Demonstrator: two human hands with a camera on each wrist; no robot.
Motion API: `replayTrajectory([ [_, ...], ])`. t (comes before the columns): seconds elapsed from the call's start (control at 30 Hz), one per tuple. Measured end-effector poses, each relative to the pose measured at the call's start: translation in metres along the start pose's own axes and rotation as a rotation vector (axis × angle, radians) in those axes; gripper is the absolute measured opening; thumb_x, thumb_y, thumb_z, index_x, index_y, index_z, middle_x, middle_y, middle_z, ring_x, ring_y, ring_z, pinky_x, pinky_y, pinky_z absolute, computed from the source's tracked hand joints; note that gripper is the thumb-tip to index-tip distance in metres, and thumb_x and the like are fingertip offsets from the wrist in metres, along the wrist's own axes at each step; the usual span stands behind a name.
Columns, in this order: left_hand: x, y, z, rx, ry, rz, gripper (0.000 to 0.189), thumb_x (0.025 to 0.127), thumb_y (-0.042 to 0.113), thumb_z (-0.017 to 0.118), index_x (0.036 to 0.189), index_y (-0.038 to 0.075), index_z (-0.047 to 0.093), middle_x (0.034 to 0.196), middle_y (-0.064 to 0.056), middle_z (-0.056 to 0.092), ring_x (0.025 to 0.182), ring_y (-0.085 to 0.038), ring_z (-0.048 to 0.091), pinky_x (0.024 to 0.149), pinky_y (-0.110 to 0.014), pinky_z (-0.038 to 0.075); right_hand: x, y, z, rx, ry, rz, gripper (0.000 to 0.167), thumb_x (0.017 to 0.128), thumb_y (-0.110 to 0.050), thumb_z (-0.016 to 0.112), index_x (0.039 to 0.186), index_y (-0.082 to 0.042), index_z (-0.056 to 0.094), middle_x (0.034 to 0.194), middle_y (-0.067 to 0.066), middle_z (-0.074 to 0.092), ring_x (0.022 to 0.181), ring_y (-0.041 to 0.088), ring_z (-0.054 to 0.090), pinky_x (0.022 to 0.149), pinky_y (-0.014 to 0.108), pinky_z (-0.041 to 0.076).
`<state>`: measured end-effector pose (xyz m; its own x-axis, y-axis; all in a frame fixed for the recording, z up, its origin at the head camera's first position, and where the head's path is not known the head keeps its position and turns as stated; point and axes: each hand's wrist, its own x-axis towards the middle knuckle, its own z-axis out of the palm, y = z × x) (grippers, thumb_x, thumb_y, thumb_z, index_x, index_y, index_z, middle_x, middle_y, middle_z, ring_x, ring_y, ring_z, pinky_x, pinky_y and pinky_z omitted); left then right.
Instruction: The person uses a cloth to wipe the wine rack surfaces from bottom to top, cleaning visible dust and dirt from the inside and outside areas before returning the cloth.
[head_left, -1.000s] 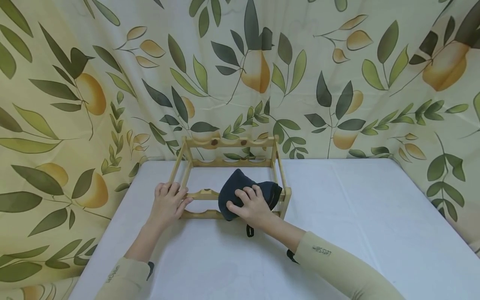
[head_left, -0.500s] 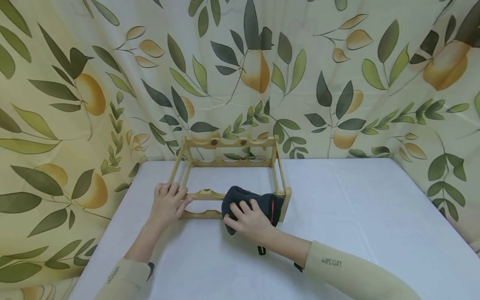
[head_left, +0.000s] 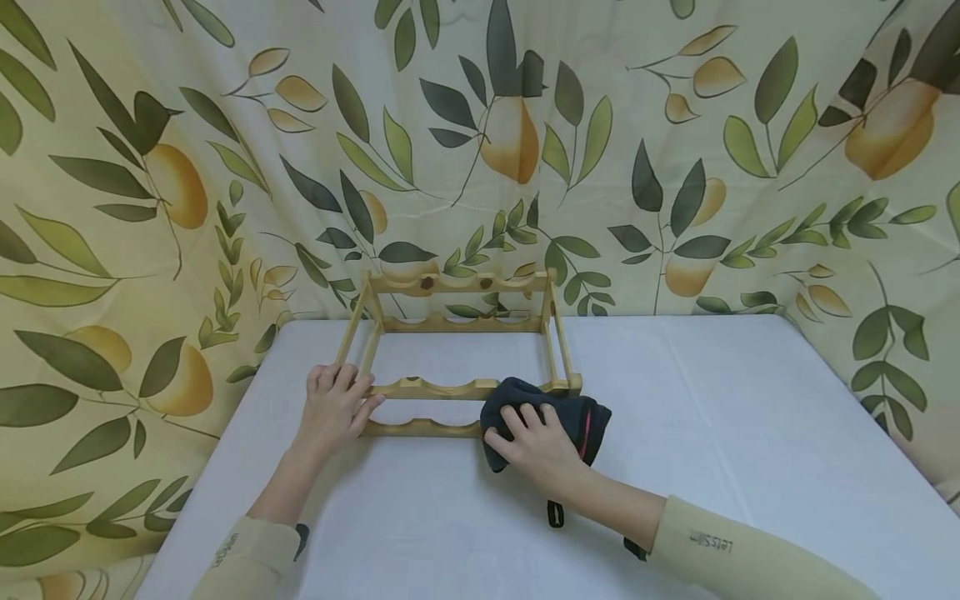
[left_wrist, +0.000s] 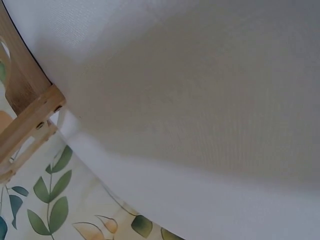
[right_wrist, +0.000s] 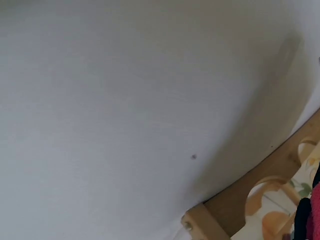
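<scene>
A light wooden wine rack (head_left: pixel 461 323) with scalloped rails stands at the back of the table. My left hand (head_left: pixel 335 408) grips its front left corner, the fingers bent over the wood. My right hand (head_left: pixel 542 446) holds a bunched dark navy cloth (head_left: pixel 517 393) with a black edge and a strip of red showing, against the rack's front right corner. The cloth hides part of the front rails there. Below that hand a small black loop (head_left: pixel 555 514) hangs. In the right wrist view, a bit of red fabric (right_wrist: pixel 316 210) shows at the edge beside the rack (right_wrist: pixel 235 205).
A white cloth (head_left: pixel 450 525) covers the table. Behind it hangs a curtain (head_left: pixel 585 192) printed with leaves and fruit. The left wrist view has the rack's end (left_wrist: pixel 30 115) at its left side, near the table's edge.
My right hand has drawn the navy cloth rightward and a little nearer along the front rails to the right corner, uncovering more of the rail. My left hand and the rack stay put.
</scene>
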<state>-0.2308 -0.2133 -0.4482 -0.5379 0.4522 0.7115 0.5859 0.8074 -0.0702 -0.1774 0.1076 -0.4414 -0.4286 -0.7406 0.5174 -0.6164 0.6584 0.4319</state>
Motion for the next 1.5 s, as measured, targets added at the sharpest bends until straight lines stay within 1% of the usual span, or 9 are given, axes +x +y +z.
replayTrajectory([
  [0.13, 0.000, 0.000, 0.000, -0.016, 0.010, -0.006, 0.048, 0.096, 0.050, 0.026, 0.092, 0.010, 0.050, 0.087, -0.009, 0.039, 0.091, -0.034, 0.036, 0.081, -0.050, 0.023, 0.008, -0.006, 0.000, 0.016, 0.021, -0.003, 0.047, 0.063, -0.013, 0.083, 0.096, -0.017, 0.050, 0.101, 0.011, 0.051, 0.079, 0.026, 0.046, 0.063, 0.038, 0.039],
  [0.23, 0.000, 0.000, 0.000, -0.018, 0.010, -0.007, 0.048, 0.096, 0.050, 0.027, 0.092, 0.009, 0.050, 0.087, -0.009, 0.039, 0.091, -0.035, 0.036, 0.081, -0.050, 0.022, 0.022, -0.012, 0.000, 0.013, 0.033, -0.012, 0.040, 0.069, -0.015, 0.079, 0.097, -0.019, 0.051, 0.102, 0.010, 0.052, 0.080, 0.025, 0.047, 0.063, 0.037, 0.039],
  [0.43, 0.000, 0.000, 0.000, -0.013, 0.020, -0.007, 0.047, 0.096, 0.050, 0.028, 0.092, 0.009, 0.050, 0.086, -0.009, 0.039, 0.090, -0.034, 0.035, 0.081, -0.049, 0.023, 0.044, -0.021, 0.002, -0.006, 0.007, -0.023, 0.034, 0.076, -0.018, 0.073, 0.102, -0.021, 0.052, 0.106, 0.010, 0.052, 0.084, 0.025, 0.049, 0.064, 0.037, 0.040],
  [0.53, 0.000, 0.000, 0.000, -0.016, 0.023, 0.000, 0.046, 0.096, 0.049, 0.029, 0.092, 0.009, 0.051, 0.086, -0.009, 0.039, 0.089, -0.034, 0.035, 0.080, -0.049, 0.023, 0.041, -0.018, 0.003, -0.014, 0.007, -0.020, 0.035, 0.074, -0.019, 0.075, 0.101, -0.020, 0.053, 0.105, 0.011, 0.053, 0.083, 0.025, 0.049, 0.064, 0.037, 0.040],
  [0.7, 0.001, 0.000, 0.001, -0.008, 0.025, 0.010, 0.046, 0.096, 0.050, 0.027, 0.093, 0.010, 0.050, 0.086, -0.009, 0.039, 0.089, -0.032, 0.035, 0.081, -0.048, 0.023, 0.022, -0.006, 0.002, -0.030, 0.026, 0.006, 0.036, 0.072, -0.017, 0.076, 0.098, -0.018, 0.052, 0.103, 0.011, 0.053, 0.080, 0.025, 0.049, 0.063, 0.038, 0.039],
  [0.87, 0.003, 0.000, 0.002, -0.013, 0.051, 0.022, 0.046, 0.096, 0.049, 0.029, 0.091, 0.009, 0.051, 0.086, -0.010, 0.039, 0.089, -0.033, 0.034, 0.080, -0.048, 0.023, 0.014, 0.001, -0.005, 0.007, 0.026, 0.006, 0.041, 0.069, -0.013, 0.078, 0.099, -0.018, 0.051, 0.104, 0.013, 0.052, 0.081, 0.027, 0.049, 0.064, 0.040, 0.040],
  [1.17, 0.001, 0.002, 0.002, -0.021, 0.060, 0.029, 0.045, 0.096, 0.048, 0.029, 0.090, 0.009, 0.050, 0.086, -0.010, 0.039, 0.088, -0.033, 0.035, 0.079, -0.049, 0.024, 0.018, 0.010, -0.034, 0.060, 0.089, -0.007, 0.047, 0.063, -0.017, 0.082, 0.099, -0.018, 0.051, 0.102, 0.013, 0.052, 0.081, 0.028, 0.051, 0.063, 0.042, 0.043],
  [1.3, 0.003, 0.008, 0.002, -0.004, 0.072, 0.048, 0.045, 0.097, 0.048, 0.028, 0.090, 0.009, 0.050, 0.086, -0.009, 0.040, 0.088, -0.032, 0.036, 0.079, -0.047, 0.025, 0.022, 0.018, -0.044, 0.050, 0.112, -0.016, 0.047, 0.063, -0.018, 0.080, 0.100, -0.019, 0.052, 0.102, 0.012, 0.051, 0.081, 0.027, 0.049, 0.063, 0.042, 0.043],
  [1.5, 0.005, 0.022, 0.007, 0.009, 0.130, 0.088, 0.043, 0.097, 0.046, 0.028, 0.089, 0.010, 0.050, 0.084, -0.008, 0.039, 0.086, -0.030, 0.036, 0.078, -0.045, 0.025, 0.032, 0.031, -0.060, 0.036, 0.126, -0.032, 0.047, 0.063, -0.018, 0.082, 0.100, -0.018, 0.052, 0.102, 0.013, 0.051, 0.081, 0.029, 0.049, 0.064, 0.042, 0.042],
])
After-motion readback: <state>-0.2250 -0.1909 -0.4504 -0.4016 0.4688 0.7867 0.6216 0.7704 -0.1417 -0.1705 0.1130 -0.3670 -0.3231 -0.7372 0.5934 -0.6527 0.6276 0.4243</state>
